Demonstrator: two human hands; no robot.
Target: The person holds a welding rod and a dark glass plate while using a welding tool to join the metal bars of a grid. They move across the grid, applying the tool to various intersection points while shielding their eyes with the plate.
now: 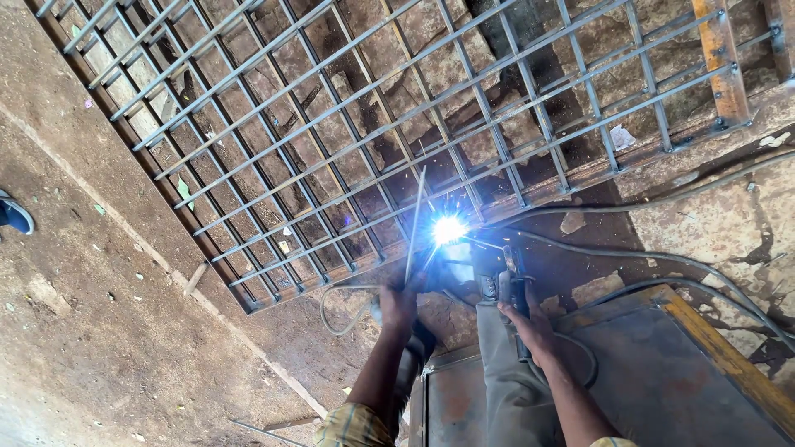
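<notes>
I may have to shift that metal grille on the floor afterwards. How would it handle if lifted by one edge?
The grille is probably heavy and stiff: many welded bars across a wide frame. It might flex slightly. Near the arc it is likely hot.

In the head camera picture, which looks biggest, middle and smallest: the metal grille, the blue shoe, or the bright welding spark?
1. Metal grille, by far the biggest; it runs off the top of the picture.
2 and 3. Welding spark and blue shoe look about alike. The shoe is cut off by the left edge, so I won't rank them.

Yellow plaid sleeves (352,426) — grey trousers (509,389)
</notes>
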